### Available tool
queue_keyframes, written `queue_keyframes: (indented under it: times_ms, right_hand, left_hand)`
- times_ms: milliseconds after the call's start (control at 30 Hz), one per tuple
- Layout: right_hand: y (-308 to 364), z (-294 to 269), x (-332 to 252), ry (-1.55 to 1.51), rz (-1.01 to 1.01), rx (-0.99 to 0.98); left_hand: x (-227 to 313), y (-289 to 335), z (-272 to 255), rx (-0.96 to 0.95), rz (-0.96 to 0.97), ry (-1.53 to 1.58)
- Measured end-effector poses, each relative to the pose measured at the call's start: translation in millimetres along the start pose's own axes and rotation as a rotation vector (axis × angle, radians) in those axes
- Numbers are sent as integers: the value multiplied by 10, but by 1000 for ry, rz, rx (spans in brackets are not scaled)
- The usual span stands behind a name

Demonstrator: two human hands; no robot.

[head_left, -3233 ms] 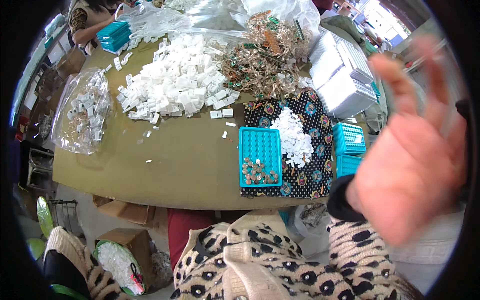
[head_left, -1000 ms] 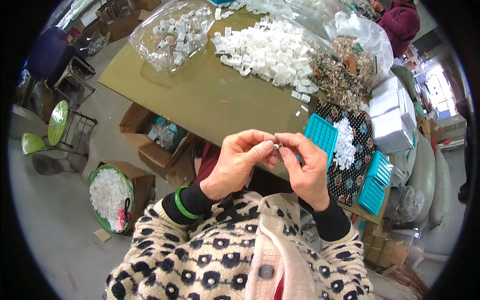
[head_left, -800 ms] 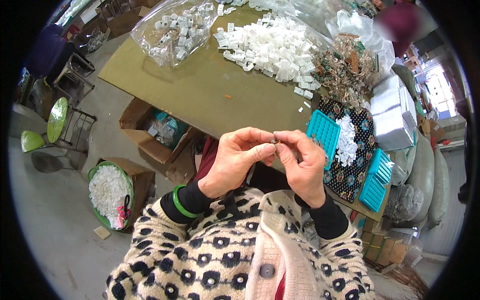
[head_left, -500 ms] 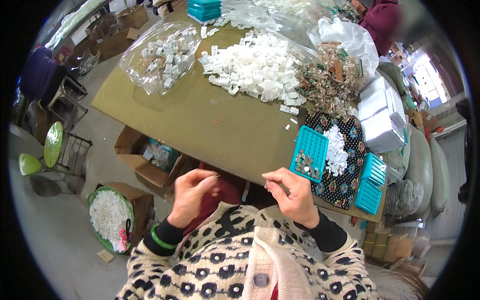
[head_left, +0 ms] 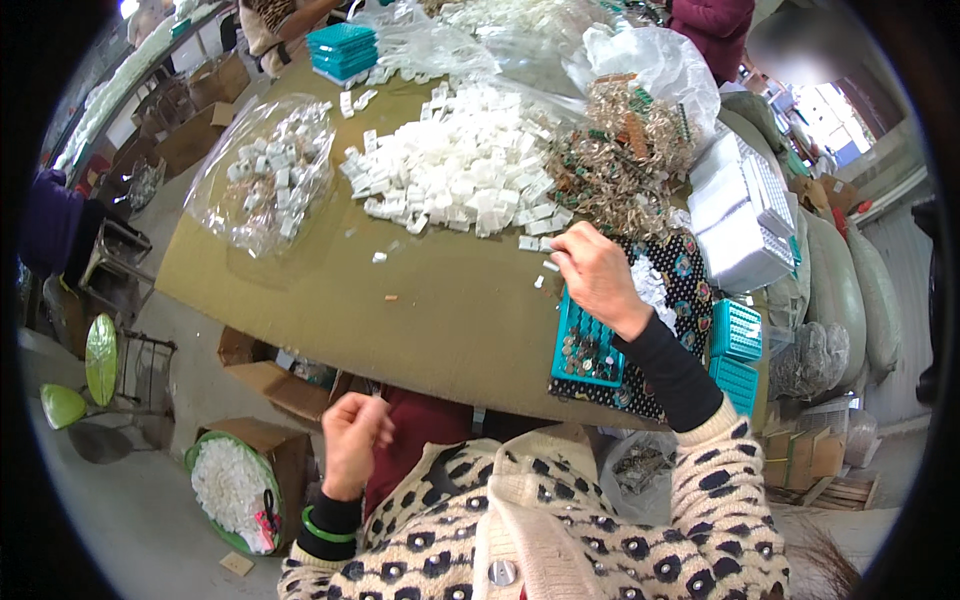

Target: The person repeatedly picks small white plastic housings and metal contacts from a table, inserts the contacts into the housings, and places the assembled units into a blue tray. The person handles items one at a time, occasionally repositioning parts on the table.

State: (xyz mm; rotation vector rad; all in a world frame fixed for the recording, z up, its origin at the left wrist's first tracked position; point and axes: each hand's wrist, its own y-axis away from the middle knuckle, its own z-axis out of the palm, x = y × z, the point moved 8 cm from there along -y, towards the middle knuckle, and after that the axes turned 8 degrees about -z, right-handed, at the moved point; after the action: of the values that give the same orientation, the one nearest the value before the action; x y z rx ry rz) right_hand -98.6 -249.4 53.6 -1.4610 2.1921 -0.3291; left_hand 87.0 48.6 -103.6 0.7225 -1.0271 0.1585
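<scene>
Right now, your right hand: reaching over the tabletop (head_left: 330, 310), this right hand (head_left: 582, 255) points far and left, its fingers bent together at the tips; you cannot tell from this angle whether anything is pinched between them.
White pieces: a small white piece (head_left: 528, 243) lies just left of those fingertips, at the near right edge of the white pile (head_left: 455, 160); its long axis runs roughly left to right, across your reach.
Nearer hand: your right, plainly; your left would have to come far and right to get there.
Your left hand: this left hand (head_left: 350, 435) is near and left, short of the tabletop's near edge, with fingers curled; whether it holds something cannot be told.
Teal tray: on the near side of your right hand, the tray (head_left: 574, 318) has its long axis running near to far, and your hand and wrist cover part of its far right side; small round pieces (head_left: 590, 358) sit in its near half.
Patterned cloth: under the tray, this dark cloth (head_left: 692, 318) also carries white chips (head_left: 650, 285), partly hidden behind your right hand.
</scene>
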Motion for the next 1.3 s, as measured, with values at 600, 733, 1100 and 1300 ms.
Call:
queue_keyframes:
  times_ms: [600,733,1100,1300]
  right_hand:
    - [-17,-76,-159,-640,130,-60]
    - [244,-4,-453,-1011,334,-144]
    - [636,63,-639,-1263,596,-179]
    - [510,-108,-400,-945,360,-139]
  left_hand:
    - [1230,49,1837,-149,871,-556]
    - [1230,104,2065,-142,1004,-766]
    - [891,77,2041,-287,664,-604]
    - [881,9,1888,-233,712,-536]
